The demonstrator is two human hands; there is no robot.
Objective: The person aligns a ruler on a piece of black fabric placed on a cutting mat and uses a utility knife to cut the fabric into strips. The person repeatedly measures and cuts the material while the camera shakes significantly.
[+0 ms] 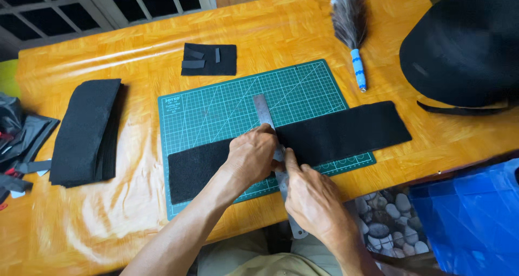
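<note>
We see a long black felt strip [346, 133] lying across a green cutting mat [216, 111], its right end reaching past the mat onto the orange table [270, 33]. A steel ruler [263, 111] lies across the strip. The left hand [251, 156] presses flat on the ruler and felt, fingers spread and bent. The right hand [311, 197] rests just beside it at the ruler's edge, fingers curled narrow; whether it grips a blade we cannot tell. A stack of black felt [86, 133] sits left, small felt scraps [209, 59] behind, a feather duster [350, 30] far right.
</note>
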